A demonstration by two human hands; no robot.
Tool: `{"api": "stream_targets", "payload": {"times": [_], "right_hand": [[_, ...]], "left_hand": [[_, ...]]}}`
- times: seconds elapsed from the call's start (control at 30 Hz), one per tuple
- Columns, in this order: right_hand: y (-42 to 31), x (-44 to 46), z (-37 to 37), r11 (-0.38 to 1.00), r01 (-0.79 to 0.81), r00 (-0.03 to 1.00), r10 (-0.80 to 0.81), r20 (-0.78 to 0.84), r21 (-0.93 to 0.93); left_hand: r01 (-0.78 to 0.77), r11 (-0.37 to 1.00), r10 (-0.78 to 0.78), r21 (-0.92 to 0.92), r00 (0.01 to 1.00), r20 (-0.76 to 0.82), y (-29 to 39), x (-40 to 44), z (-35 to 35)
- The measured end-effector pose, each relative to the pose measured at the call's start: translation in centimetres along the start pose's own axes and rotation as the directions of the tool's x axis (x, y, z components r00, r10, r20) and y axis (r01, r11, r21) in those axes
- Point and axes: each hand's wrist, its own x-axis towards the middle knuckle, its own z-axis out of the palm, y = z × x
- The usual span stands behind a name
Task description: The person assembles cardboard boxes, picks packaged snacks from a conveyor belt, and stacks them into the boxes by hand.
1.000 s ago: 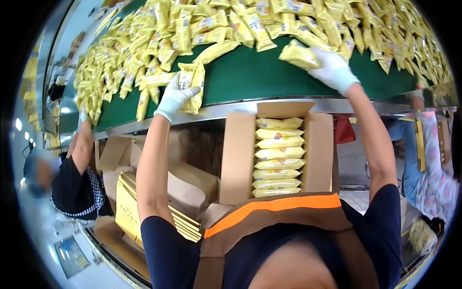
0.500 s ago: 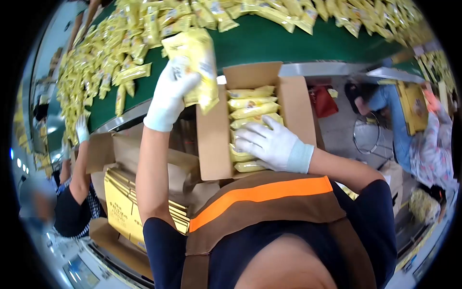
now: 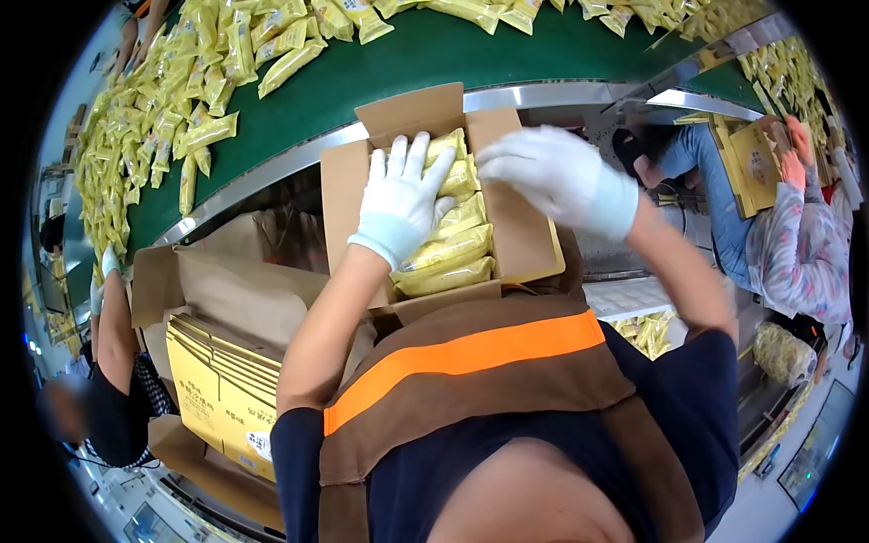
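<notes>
In front of me stands an open cardboard box (image 3: 528,237) with its flaps up, holding a row of yellow snack packets (image 3: 445,249). My left hand (image 3: 403,204), in a white glove, lies on the packets at the box's far left part, fingers spread. My right hand (image 3: 561,176), also gloved, is over the box's right flap and somewhat blurred by motion. Its fingers reach left toward the packets, with nothing visible in them. Part of the packet row is hidden under my left hand.
Beyond the box runs a green conveyor belt (image 3: 398,68) with piles of yellow packets (image 3: 213,68). Folded yellow cartons (image 3: 222,389) stand in a larger box at left. One co-worker (image 3: 122,362) is at far left; another (image 3: 797,235) handles cartons at right.
The yellow packet that my left hand held up is gone from it, and that hand has come down onto the row in the box. My right hand has lifted off the packets toward the right flap.
</notes>
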Motion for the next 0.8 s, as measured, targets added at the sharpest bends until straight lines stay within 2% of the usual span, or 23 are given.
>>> {"api": "stream_targets", "payload": {"times": [0.03, 0.1, 0.17, 0.2, 0.23, 0.27, 0.3, 0.37, 0.4, 0.43, 0.47, 0.5, 0.57, 0.6, 0.63, 0.67, 0.7, 0.73, 0.77, 0.8], "right_hand": [[0.6, 1.0, -1.1, 0.971, 0.058, 0.988, -0.022, 0.155, -0.233], [2.4, 1.7, 1.6, 0.88, 0.305, 0.939, -0.214, 0.27, -0.363], [5.7, 3.6, 3.6, 0.824, 0.476, 0.873, -0.4, 0.278, -0.308], [6.0, 4.3, 3.7, 0.805, 0.483, 0.863, -0.37, 0.344, -0.345], [6.8, 4.3, 5.0, 0.828, 0.456, 0.88, -0.365, 0.303, -0.327], [7.1, 3.9, 5.5, 0.862, 0.463, 0.883, -0.427, 0.195, -0.209], [6.7, 3.8, 5.2, 0.856, 0.464, 0.879, -0.413, 0.239, -0.228], [2.8, 4.6, 1.8, 0.838, 0.506, 0.863, -0.488, 0.134, -0.205], [0.5, 4.6, -0.5, 0.829, 0.49, 0.871, -0.453, 0.188, -0.271], [-2.0, 4.6, -3.3, 0.819, 0.469, 0.881, -0.408, 0.238, -0.33], [-4.0, 4.6, -5.8, 0.81, 0.445, 0.891, -0.354, 0.286, -0.383], [-5.1, 4.7, -8.3, 0.773, 0.461, 0.887, -0.382, 0.26, -0.435], [-7.5, 5.6, -14.6, 0.736, 0.385, 0.922, -0.337, 0.192, -0.556], [-8.6, 6.2, -18.0, 0.74, 0.305, 0.944, -0.32, 0.085, -0.599], [-9.3, 7.3, -21.2, 0.687, 0.212, 0.957, -0.29, 0.005, -0.696], [-10.6, 8.6, -24.2, 0.613, 0.054, 0.977, -0.196, -0.086, -0.788], [-9.8, 10.1, -27.5, 0.677, 0.083, 0.913, -0.346, -0.217, -0.731], [-9.3, 11.5, -30.7, 0.624, -0.012, 0.873, -0.374, -0.312, -0.782], [-8.8, 13.3, -33.9, 0.677, -0.088, 0.855, -0.325, -0.404, -0.73], [-9.0, 15.6, -36.3, 0.698, -0.169, 0.825, -0.286, -0.487, -0.696]], "left_hand": [[-0.001, 1.0, 0.001, 0.009, 1.0, -0.004, 0.1, 0.6, -0.4], [-0.013, 1.0, 0.012, -0.005, 1.0, -0.022, 0.1, 0.6, -0.8], [-0.026, 0.999, 0.029, 0.034, 0.995, -0.1, -0.6, 1.0, 0.8], [-0.019, 0.999, 0.013, -0.051, 0.994, -0.113, -0.9, 1.3, 0.7], [-0.018, 0.984, -0.011, -0.175, 0.987, -0.163, -1.2, 1.2, -0.3], [-0.018, 0.904, -0.114, -0.428, 0.953, -0.279, -2.0, 0.9, -1.0], [-0.065, 0.753, -0.224, -0.655, 0.911, -0.347, -2.8, 0.3, -1.4], [-0.054, 0.558, -0.426, -0.828, 0.838, -0.342, -6.3, -0.2, -2.1], [-0.041, 0.432, -0.529, -0.901, 0.798, -0.29, -7.4, -0.8, -4.5], [-0.116, 0.24, -0.609, -0.964, 0.755, -0.243, -9.9, -0.8, -3.8], [-0.101, 0.069, -0.676, -0.993, 0.727, -0.121, -10.9, -1.4, -5.5], [-0.095, -0.112, -0.718, -0.989, 0.695, 0.015, -11.4, -2.0, -7.2], [-0.155, -0.047, -0.637, -0.987, 0.765, -0.09, -12.3, -3.8, -7.0], [-0.087, 0.057, -0.565, -0.995, 0.818, -0.104, -12.8, -4.0, -5.5], [-0.035, 0.174, -0.488, -0.984, 0.865, -0.117, -13.2, -4.3, -4.0], [-0.005, 0.292, -0.407, -0.956, 0.904, -0.129, -13.7, -4.5, -2.5], [0.139, 0.808, -0.267, -0.573, 0.952, -0.146, -11.8, -5.7, -6.8], [0.106, 0.914, -0.147, -0.391, 0.986, -0.076, -12.5, -5.7, -7.4], [0.045, 0.979, -0.041, -0.201, 0.999, 0.022, -13.6, -5.8, -7.3], [0.048, 0.98, -0.059, -0.195, 0.997, -0.054, -15.0, -5.5, -6.0]]}}
